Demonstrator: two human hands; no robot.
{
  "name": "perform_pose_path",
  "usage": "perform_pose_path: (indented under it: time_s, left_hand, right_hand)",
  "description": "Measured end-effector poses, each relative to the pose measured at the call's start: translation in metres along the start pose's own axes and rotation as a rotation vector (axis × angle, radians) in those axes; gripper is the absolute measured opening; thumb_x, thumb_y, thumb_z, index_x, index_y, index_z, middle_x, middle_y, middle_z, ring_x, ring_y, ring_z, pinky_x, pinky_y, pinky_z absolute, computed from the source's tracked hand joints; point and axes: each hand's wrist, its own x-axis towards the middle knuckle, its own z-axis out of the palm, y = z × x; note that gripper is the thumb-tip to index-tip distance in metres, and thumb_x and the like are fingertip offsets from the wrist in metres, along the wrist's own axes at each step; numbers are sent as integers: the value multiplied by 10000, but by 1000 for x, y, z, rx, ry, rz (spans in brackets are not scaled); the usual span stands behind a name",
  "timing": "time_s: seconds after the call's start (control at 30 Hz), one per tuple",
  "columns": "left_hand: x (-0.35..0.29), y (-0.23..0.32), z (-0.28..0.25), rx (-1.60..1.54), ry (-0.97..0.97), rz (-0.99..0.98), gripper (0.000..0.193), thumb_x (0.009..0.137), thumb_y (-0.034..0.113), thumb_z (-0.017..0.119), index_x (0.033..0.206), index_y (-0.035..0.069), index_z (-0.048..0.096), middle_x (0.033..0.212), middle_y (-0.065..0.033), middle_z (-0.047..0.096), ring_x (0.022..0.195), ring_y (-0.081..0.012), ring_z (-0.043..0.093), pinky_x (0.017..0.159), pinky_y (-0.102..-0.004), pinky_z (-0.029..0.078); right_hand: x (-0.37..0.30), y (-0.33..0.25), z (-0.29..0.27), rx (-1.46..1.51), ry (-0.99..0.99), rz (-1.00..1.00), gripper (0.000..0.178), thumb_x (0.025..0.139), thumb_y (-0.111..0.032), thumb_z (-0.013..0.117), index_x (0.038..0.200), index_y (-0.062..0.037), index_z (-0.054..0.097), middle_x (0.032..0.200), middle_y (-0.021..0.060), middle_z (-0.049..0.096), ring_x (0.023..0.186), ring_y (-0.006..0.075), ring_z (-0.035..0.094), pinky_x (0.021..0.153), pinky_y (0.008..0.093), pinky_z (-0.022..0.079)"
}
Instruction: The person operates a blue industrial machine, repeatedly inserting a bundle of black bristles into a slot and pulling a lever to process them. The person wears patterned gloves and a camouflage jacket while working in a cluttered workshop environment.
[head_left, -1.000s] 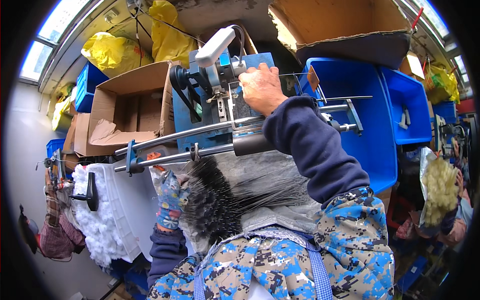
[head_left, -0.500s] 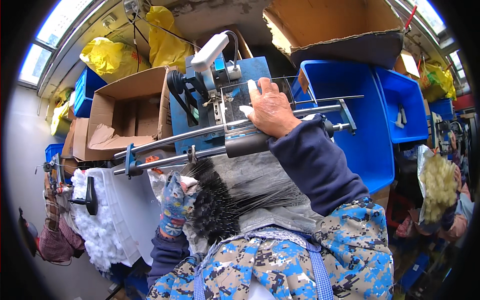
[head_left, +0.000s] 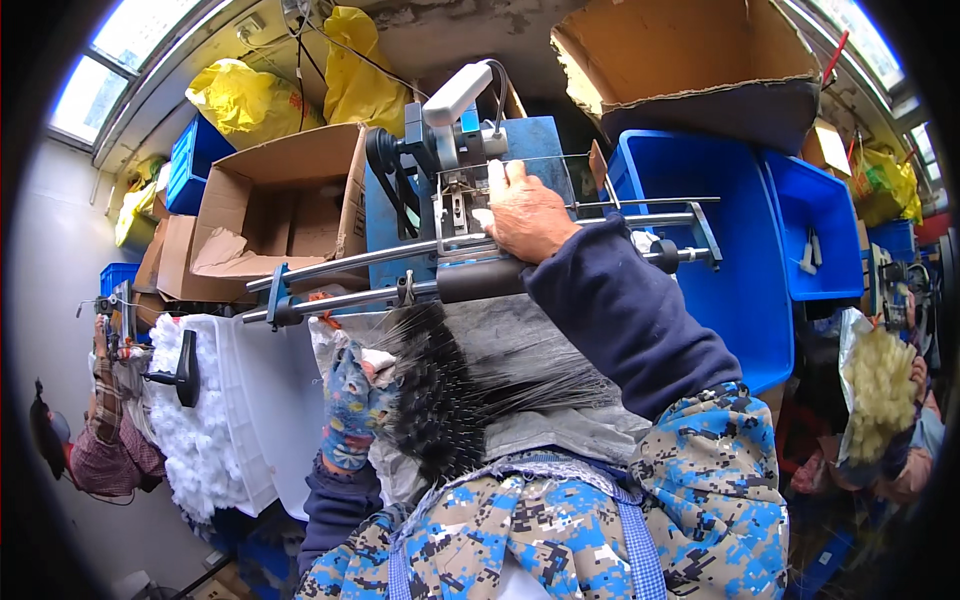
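Note:
My right hand (head_left: 533, 217), with white wraps on its thumb and a fingertip, grips the metal sliding carriage (head_left: 462, 250) of a blue bench machine (head_left: 540, 140). The carriage, with a dark roller (head_left: 483, 281) on its near side, rides on two steel rails (head_left: 345, 263). Lower left, my left hand (head_left: 355, 400) wears a patterned blue glove or sleeve, its wrapped fingers curled together. It is beside a bundle of fine wires with black ends (head_left: 435, 400) on a grey cloth (head_left: 545, 345) over my lap. What its fingers hold cannot be made out.
An open cardboard box (head_left: 290, 200) stands left of the machine; blue bins (head_left: 700, 160) stand to its right. A white tray (head_left: 275, 400) holds white fluff and a black hair dryer (head_left: 183, 370). Other people work at both sides, one near pale yellow tufts (head_left: 876, 390).
My right hand has moved the carriage slightly left along the rails. The view has shifted a little. My left hand stays beside the wire bundle.

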Motion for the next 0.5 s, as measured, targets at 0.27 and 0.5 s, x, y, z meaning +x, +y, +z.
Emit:
perform_pose_path:
  time_s: [0.27,0.5]
  left_hand:
    - [-11,3,-1,-51,51,-53,212,684,-2,631,888,50,614,862,-129,612,791,-314,597,718,-368,474]
    - [-8,1,-4,-4,82,-41,230,677,23,632,904,54,607,883,-121,607,823,-304,590,734,-363,466]
  right_hand:
    - [3,47,-32,-174,293,43,323,769,-218,637,1026,-28,591,1066,102,501,1003,286,480,814,432,371]
    - [-4,46,-69,-315,-177,128,180,819,-94,497,936,-65,631,953,131,630,913,291,608,807,430,451]
